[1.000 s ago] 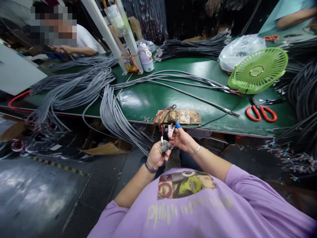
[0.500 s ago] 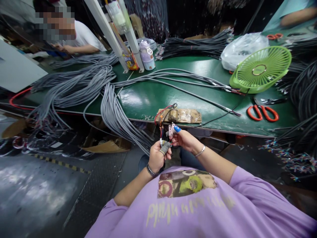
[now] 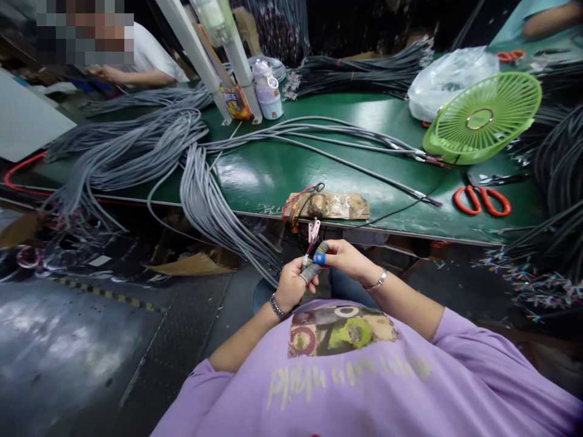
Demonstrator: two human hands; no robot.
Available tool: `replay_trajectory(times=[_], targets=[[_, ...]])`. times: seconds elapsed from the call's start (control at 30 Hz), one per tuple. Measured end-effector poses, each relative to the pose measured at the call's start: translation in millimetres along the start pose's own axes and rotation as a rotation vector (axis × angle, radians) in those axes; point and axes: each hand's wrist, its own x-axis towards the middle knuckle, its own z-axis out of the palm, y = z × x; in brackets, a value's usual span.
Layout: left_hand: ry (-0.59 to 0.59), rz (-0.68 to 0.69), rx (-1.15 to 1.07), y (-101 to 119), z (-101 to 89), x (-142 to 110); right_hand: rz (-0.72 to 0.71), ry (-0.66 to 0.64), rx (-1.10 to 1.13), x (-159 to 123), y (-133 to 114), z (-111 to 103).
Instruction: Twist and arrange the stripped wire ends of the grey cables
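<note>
My left hand [image 3: 291, 284] is closed around the end of a grey cable [image 3: 311, 267], just below the front edge of the green table [image 3: 273, 176]. My right hand [image 3: 342, 257], with a blue cover on one fingertip, pinches at the thin coloured wires at that cable's end. A small pink clip [image 3: 313, 230] hangs just above my fingers on red and black leads from a taped brown block [image 3: 332, 206] at the table's edge.
Thick bundles of grey cables [image 3: 136, 152] spill over the table's left side. A green fan [image 3: 483, 118], orange scissors [image 3: 481, 200], a plastic bag [image 3: 449, 82] and a lilac bottle [image 3: 266, 91] stand on the table. Another person [image 3: 136, 57] works at the far left.
My right hand has let go of the pink clip and come down to the cable end in my left hand. The clip now hangs free above my fingers.
</note>
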Motion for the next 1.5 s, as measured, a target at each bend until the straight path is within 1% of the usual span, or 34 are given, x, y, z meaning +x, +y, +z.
replay_trajectory(times=[0.1,0.23,0.3,0.37,0.4,0.47,0.57,0.63,0.7,0.77,0.87,1.0,1.13,1.17,1.2,1.3,1.33,1.37,1.4,1.47,1.5], targets=[[-0.025,-0.043,-0.031,3.6,-0.8,0.6,0.022,0.004,0.054,-3.2,3.3,-1.6],[-0.049,-0.106,-0.064,8.3,-0.8,0.6,0.177,0.035,0.306,-0.4,13.3,-2.9],[-0.059,-0.12,-0.072,7.8,-0.9,-0.7,0.239,0.08,0.439,2.6,15.6,-6.3],[-0.059,-0.123,-0.074,5.8,-1.5,-2.8,0.245,0.153,0.512,3.7,13.9,-11.7],[-0.049,-0.122,-0.075,4.7,-1.9,-3.9,0.238,0.172,0.511,3.2,11.8,-14.4],[-0.011,-0.114,-0.081,2.9,-2.8,-5.6,0.23,0.148,0.426,0.1,6.6,-17.9],[0.031,-0.097,-0.084,1.6,-3.4,-6.2,0.19,0.085,0.157,-5.7,1.9,-14.9],[0.021,-0.077,-0.077,0.9,-2.9,-5.8,0.13,0.063,-0.015,-7.2,3.0,-9.2],[0.001,-0.056,-0.07,-0.4,-2.3,-5.6,0.08,0.032,-0.092,-6.4,6.6,-3.9],[-0.007,-0.046,-0.064,-2.3,-2.0,-5.6,0.053,0.012,-0.082,-4.7,10.3,-1.0],[-0.004,-0.036,-0.053,-5.5,-2.7,-6.0,0.041,0.015,-0.061,-4.3,12.4,-0.5],[0.019,-0.013,-0.05,-8.3,-4.6,-5.9,0.05,0.089,-0.065,-7.7,12.9,1.4],[0.06,0.009,-0.037,-8.6,-1.5,-7.2,0.07,0.158,-0.002,-6.2,19.5,7.9],[0.042,-0.003,-0.022,-8.3,0.8,-8.1,0.062,0.184,0.012,-4.2,21.2,9.0],[-0.003,-0.027,0.005,-7.8,3.3,-9.3,0.051,0.225,0.036,-1.8,22.3,9.3],[-0.192,-0.111,0.111,-5.7,9.3,-12.2,0.021,0.382,0.19,5.6,21.3,4.8],[-0.21,-0.114,0.126,-4.9,9.5,-12.5,0.018,0.407,0.247,7.1,19.8,1.8],[-0.182,-0.099,0.117,-4.3,8.5,-12.2,0.023,0.403,0.286,7.6,18.2,-1.3],[-0.122,-0.074,0.087,-3.9,6.4,-11.5,0.041,0.376,0.316,7.2,16.6,-4.3],[0.004,-0.032,0.005,-4.1,0.6,-9.1,0.102,0.294,0.353,3.8,14.5,-8.1],[0.045,-0.021,-0.03,-4.7,-2.1,-7.8,0.134,0.254,0.365,1.4,14.2,-8.5]])
